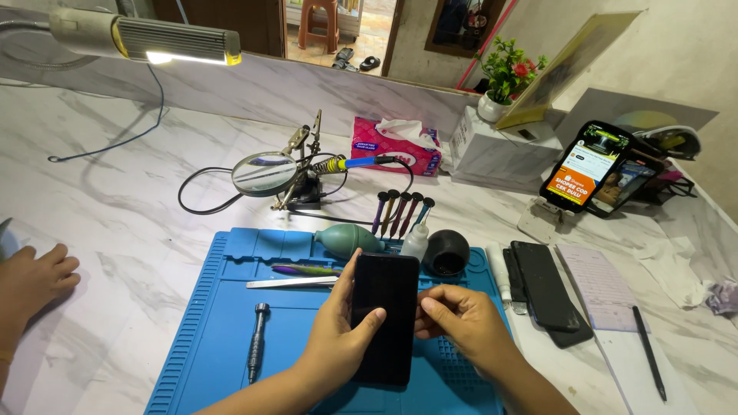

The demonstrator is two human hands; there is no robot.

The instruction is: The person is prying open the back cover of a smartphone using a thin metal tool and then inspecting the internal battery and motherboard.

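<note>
My left hand (332,338) grips a black smartphone (384,319) by its left edge, thumb resting on the dark screen. My right hand (461,323) pinches the phone's right edge with fingertips and thumb. The phone is held flat just above a blue silicone work mat (223,323). A metal screwdriver (257,342) lies on the mat to the left. Tweezers (304,270) and a flat metal pry tool (288,283) lie beyond the phone.
A green air blower (347,240), a row of screwdrivers (400,211), a small bottle (415,242) and a black cup (447,252) line the mat's far edge. Black phones (547,288), paper and pen lie right. A magnifier stand (265,173), tissue box (396,146), and another person's hand (31,280) are farther off.
</note>
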